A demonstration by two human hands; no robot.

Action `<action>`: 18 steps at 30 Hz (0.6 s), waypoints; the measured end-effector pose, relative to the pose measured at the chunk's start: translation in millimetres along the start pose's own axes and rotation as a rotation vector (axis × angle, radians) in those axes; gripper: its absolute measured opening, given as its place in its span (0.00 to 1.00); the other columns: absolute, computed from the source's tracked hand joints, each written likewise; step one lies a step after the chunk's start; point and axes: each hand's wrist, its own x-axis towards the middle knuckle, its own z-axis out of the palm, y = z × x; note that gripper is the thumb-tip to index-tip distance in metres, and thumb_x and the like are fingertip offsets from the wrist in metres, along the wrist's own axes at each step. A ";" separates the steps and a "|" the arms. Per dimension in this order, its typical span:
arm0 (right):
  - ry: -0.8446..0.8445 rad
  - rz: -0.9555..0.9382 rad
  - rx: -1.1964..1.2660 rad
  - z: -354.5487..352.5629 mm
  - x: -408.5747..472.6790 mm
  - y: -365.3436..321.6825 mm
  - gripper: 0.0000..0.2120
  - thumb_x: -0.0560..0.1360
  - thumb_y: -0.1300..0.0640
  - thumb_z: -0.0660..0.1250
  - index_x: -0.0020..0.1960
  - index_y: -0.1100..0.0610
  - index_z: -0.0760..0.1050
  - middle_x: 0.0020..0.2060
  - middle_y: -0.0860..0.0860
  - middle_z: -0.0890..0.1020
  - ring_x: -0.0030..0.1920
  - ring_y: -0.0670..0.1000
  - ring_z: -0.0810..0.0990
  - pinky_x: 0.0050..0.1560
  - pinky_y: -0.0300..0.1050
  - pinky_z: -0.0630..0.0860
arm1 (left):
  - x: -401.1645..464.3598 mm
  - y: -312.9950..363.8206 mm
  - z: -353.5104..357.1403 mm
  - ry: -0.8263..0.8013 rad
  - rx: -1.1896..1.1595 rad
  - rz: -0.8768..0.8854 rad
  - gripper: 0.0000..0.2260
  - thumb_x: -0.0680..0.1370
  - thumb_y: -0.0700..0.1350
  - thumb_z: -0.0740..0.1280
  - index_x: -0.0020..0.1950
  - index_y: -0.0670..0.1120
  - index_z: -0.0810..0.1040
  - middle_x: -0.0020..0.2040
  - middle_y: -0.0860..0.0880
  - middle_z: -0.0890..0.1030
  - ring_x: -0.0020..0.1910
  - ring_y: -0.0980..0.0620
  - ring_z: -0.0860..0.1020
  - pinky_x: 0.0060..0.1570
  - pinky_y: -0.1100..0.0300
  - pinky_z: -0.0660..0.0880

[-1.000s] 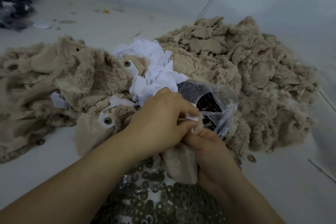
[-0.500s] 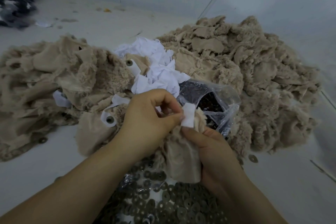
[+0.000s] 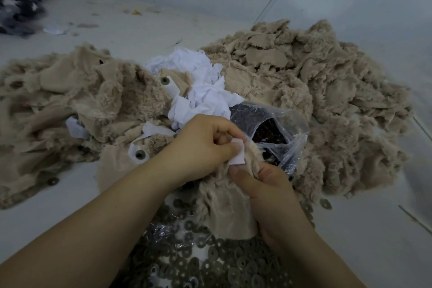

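at fur edge, left grip pinches patch

Clear plastic bag of dark bits gapes open, white scraps heaped just left of it, big fleece heap to its right, second fleece heap further left, metal washers spread nearer than it, dark cloth far off to its upper left.

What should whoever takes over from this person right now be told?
Left hand pinches a white patch against the fur piece.
Right hand grips that piece.
Bag of dark parts lies behind the hands, washers below them, spare patches beyond.
Done: pieces at left carry patch and ring.
Left: this piece shows no ring; fur pile at right seems unworked.
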 end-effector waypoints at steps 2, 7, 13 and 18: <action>0.002 -0.014 -0.033 -1.8 0.9 1.6 0.16 0.78 0.51 0.69 0.49 0.65 0.80 0.49 0.73 0.79 0.50 0.77 0.77 0.48 0.74 0.77 | -1.1 -2.0 0.7 0.050 -0.026 0.042 0.06 0.76 0.36 0.71 0.44 0.46 0.84 0.31 0.45 0.79 0.30 0.50 0.76 0.33 0.59 0.75; 0.017 0.010 -0.059 -4.7 3.7 6.2 0.17 0.79 0.57 0.68 0.53 0.74 0.73 0.49 0.77 0.75 0.49 0.79 0.75 0.48 0.75 0.75 | -4.6 -4.4 -3.3 0.034 -0.174 -0.005 0.10 0.80 0.36 0.65 0.41 0.47 0.79 0.32 0.51 0.75 0.31 0.54 0.70 0.30 0.65 0.68; -0.010 0.026 0.008 -6.4 5.0 6.3 0.16 0.73 0.52 0.72 0.51 0.65 0.82 0.46 0.64 0.85 0.50 0.65 0.83 0.52 0.61 0.82 | -7.7 2.0 -10.9 -0.086 -0.262 -0.015 0.10 0.80 0.37 0.62 0.41 0.42 0.79 0.42 0.30 0.75 0.33 0.48 0.68 0.35 0.59 0.65; -0.032 0.081 0.089 -4.0 2.2 -1.4 0.25 0.72 0.46 0.73 0.49 0.70 0.79 0.49 0.68 0.83 0.50 0.69 0.83 0.48 0.59 0.84 | -5.8 4.1 -8.5 -0.124 -0.173 -0.042 0.12 0.83 0.35 0.59 0.41 0.39 0.76 0.36 0.37 0.72 0.35 0.47 0.68 0.39 0.56 0.65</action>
